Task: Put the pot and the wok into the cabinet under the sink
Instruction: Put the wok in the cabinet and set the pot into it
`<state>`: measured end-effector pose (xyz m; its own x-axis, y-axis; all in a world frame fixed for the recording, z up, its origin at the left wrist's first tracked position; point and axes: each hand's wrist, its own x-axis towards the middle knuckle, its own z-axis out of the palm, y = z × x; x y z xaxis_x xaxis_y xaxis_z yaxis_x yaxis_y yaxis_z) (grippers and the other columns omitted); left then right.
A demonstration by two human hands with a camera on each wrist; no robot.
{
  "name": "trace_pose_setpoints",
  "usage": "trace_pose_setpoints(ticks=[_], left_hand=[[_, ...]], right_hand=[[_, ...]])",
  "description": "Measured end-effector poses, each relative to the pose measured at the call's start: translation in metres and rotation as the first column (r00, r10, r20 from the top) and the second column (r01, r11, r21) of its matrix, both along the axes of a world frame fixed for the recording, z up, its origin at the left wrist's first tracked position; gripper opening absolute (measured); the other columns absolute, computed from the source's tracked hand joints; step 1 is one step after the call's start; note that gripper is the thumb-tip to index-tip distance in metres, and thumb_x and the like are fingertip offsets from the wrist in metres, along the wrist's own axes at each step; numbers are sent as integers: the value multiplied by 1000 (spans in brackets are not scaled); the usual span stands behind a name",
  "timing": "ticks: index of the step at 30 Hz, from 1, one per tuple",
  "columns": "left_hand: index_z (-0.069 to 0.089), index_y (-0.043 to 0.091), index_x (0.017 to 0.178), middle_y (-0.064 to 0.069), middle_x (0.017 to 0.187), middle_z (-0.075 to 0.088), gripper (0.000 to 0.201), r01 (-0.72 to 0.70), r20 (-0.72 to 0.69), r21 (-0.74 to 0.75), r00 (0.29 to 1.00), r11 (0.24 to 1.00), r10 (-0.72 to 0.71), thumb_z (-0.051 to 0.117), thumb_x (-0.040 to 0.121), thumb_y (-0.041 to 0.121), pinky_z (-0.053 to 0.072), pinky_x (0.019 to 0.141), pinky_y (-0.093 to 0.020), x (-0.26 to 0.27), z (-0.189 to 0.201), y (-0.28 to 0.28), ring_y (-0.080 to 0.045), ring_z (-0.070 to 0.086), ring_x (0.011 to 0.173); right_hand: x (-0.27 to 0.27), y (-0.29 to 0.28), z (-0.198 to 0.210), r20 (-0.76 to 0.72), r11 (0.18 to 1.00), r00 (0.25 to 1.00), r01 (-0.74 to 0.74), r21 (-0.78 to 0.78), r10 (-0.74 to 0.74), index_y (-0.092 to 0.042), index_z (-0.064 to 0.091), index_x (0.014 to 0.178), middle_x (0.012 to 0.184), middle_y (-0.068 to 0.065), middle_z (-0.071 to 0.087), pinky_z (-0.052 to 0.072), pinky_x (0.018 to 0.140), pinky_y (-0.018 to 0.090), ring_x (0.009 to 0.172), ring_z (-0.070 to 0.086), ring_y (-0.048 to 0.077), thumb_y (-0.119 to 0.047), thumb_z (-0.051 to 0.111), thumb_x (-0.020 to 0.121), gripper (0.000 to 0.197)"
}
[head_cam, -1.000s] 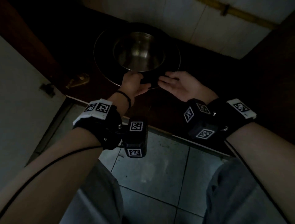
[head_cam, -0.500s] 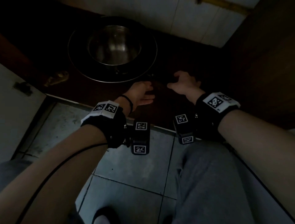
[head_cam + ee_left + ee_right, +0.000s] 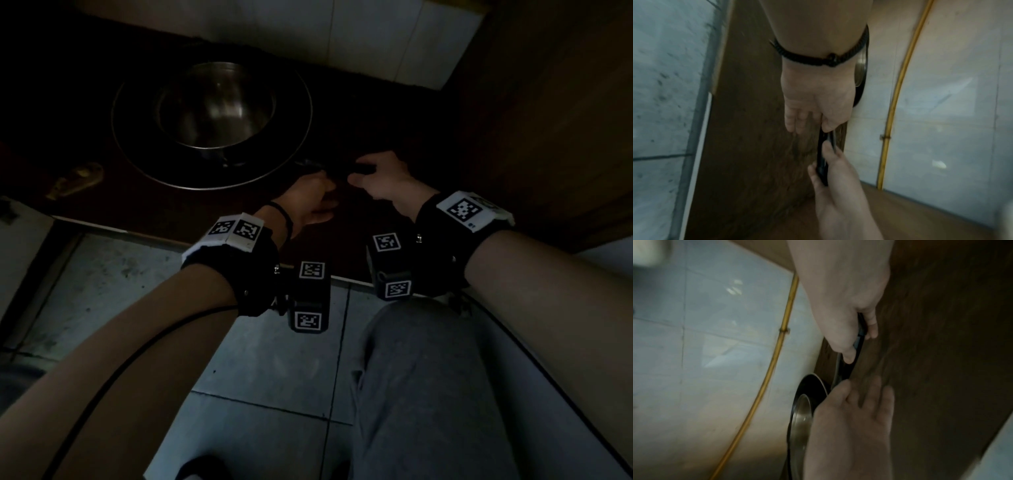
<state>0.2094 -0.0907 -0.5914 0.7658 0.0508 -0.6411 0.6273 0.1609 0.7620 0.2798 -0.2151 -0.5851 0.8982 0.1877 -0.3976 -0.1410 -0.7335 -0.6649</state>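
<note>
A dark round wok (image 3: 137, 144) lies on the brown floor of the cabinet, with a shiny steel pot (image 3: 212, 106) sitting inside it. The wok's black handle (image 3: 823, 162) points toward me and to the right. My right hand (image 3: 383, 181) grips that handle, fingers curled round it (image 3: 857, 340). Just left of it, my left hand (image 3: 308, 198) has its fingers held straight over the cabinet floor and its thumb touching the handle near the wok (image 3: 855, 410). The wok's rim and the pot show edge-on in the right wrist view (image 3: 799, 418).
White tiles (image 3: 376, 41) form the cabinet's back, with a yellow pipe (image 3: 898, 91) running along them. A brown side wall (image 3: 548, 120) stands close on the right. At the left is a brass hinge (image 3: 75, 180). My grey-trousered knee (image 3: 421, 377) is over the floor tiles (image 3: 267, 359).
Both hands left the wok's near rim and moved right to its handle. The right hand, open a second ago, now grips the handle. Wok and pot stay in place.
</note>
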Motion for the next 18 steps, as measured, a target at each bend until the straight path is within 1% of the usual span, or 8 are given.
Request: trace_pose_setpoints(ticks=[2,4,7,9,11,14,16,18], left_hand=[[44,25,140,2,141,52,44,41,-8,-10,999,999,-41,37,97,16,50,83,-30,5,1,-10,-19,56,118],[44,25,140,4,140,51,44,77,1,-21,997,997,-77,37,98,15,49,89,-33,8,1,-21,-19,56,117],[40,25,143,6,137,50,46,100,4,-42,995,994,-100,37,98,16,48,91,-33,13,-1,-37,-19,57,115],[37,25,145,5,142,49,49,82,3,-67,997,994,-82,38,97,17,49,85,-30,16,-3,-42,-18,58,111],[37,26,145,4,143,48,49,61,19,-99,998,993,-59,39,97,18,49,84,-29,19,-3,-43,-18,58,110],[36,30,145,7,138,50,48,58,50,-102,997,993,-53,40,98,20,49,89,-30,17,1,-38,-19,59,110],[37,27,145,7,137,51,47,46,43,-89,998,995,-42,40,99,22,50,90,-31,12,2,-29,-19,60,108],[43,22,141,1,138,55,42,54,30,-84,998,995,-51,38,99,23,49,90,-32,5,2,-17,-20,61,107]], right_hand=[[4,-16,-2,8,999,1000,27,-21,-27,-19,56,132,127,8,61,50,83,28,111,59,22,-28,69,84,50],[8,-30,-4,26,998,998,50,-46,-49,-20,58,129,124,6,62,43,77,23,105,59,19,-25,69,85,46],[12,-45,-7,33,995,996,81,-65,-79,-20,58,128,124,6,61,42,77,21,104,58,17,-23,67,86,43],[16,-47,-6,45,992,994,103,-73,-100,-20,58,127,126,6,60,42,79,21,110,58,19,-21,66,86,42],[18,-44,-3,69,990,990,126,-71,-121,-20,60,124,126,5,60,43,81,21,112,58,20,-18,64,86,38],[17,-35,1,95,991,990,113,-73,-106,-29,62,118,126,1,61,48,97,32,114,58,22,-17,59,84,36],[14,-22,6,106,996,993,64,-64,-57,-31,60,121,129,1,60,44,104,39,119,55,22,-18,57,83,40],[10,-5,17,123,1000,992,1,-18,1,-24,56,128,133,2,57,42,106,36,123,52,20,-17,54,87,42]])
